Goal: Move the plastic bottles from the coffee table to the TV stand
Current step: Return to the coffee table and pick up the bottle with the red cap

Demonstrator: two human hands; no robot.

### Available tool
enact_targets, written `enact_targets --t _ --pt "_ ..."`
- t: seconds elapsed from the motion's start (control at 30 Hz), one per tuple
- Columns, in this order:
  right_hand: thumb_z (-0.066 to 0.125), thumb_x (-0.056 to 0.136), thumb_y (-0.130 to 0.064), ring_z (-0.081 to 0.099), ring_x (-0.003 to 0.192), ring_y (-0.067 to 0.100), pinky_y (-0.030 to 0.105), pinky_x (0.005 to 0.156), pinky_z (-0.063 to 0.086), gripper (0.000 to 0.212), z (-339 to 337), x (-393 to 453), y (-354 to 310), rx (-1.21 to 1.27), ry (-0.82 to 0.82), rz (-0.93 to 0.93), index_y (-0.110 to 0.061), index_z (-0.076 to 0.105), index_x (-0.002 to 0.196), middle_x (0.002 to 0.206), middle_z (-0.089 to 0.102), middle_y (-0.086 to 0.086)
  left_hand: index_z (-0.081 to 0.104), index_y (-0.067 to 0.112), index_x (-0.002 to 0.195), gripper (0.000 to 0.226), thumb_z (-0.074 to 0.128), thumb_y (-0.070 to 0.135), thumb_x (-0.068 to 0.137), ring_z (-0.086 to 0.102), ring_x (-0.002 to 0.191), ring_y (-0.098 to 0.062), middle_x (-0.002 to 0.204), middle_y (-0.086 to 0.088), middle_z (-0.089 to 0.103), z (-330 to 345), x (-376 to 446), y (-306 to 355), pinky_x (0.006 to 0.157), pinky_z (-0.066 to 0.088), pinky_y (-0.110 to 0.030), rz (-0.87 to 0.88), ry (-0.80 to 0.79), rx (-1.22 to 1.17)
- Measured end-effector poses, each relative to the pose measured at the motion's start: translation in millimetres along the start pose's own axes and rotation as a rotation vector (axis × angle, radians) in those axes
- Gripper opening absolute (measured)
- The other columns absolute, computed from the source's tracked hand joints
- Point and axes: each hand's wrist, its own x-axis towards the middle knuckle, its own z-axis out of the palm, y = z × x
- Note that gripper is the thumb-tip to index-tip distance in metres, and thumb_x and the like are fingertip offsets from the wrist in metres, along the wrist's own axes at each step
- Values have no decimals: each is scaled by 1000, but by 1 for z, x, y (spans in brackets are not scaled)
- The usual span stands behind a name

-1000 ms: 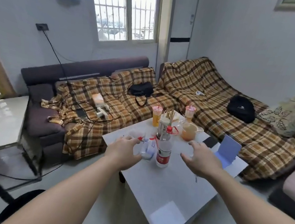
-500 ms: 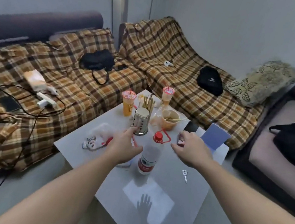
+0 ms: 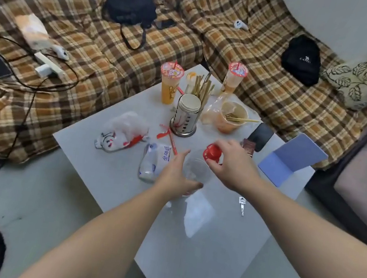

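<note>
The coffee table (image 3: 222, 238) top is smooth and glossy, mirroring pale light near its front edge. The plastic bottle (image 3: 196, 171) is clear, its cap (image 3: 211, 154) shiny red plastic. Toward the far corner, the perforated utensil holder (image 3: 184, 117) is polished metal holding wooden chopsticks (image 3: 202, 89). Thin crinkled plastic bags (image 3: 124, 133) lie by the left edge. The sofa cover (image 3: 109, 57) is matt plaid cloth.

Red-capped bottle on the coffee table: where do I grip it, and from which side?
Grip the clear body just below the shoulder of the bottle, coming from the near side. It stands upright, the walls are straight there, and the metal holder and bowl crowd the far side. The cap is probably too narrow for a firm hold.
</note>
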Motion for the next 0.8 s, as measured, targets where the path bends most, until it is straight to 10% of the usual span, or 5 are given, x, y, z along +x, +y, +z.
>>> enact_targets --t 0.3,0.8 --pt "68 83 -31 56 96 27 36 78 47 30 1 13 1 11 11 -106 -13 63 107 102 61 9 26 40 144 106 90 31 60 50 125 -18 140 7 50 26 21 -18 99 47 -45 -8 10 -18" --pt "67 83 -34 59 90 26 43 78 52 30 -59 -19 -11 -16 74 -202 -9 63 99 96 65 9 33 55 128 98 87 52 46 52 104 2 112 29 54 43 -6 -19 81 44 -23 90 122 -135"
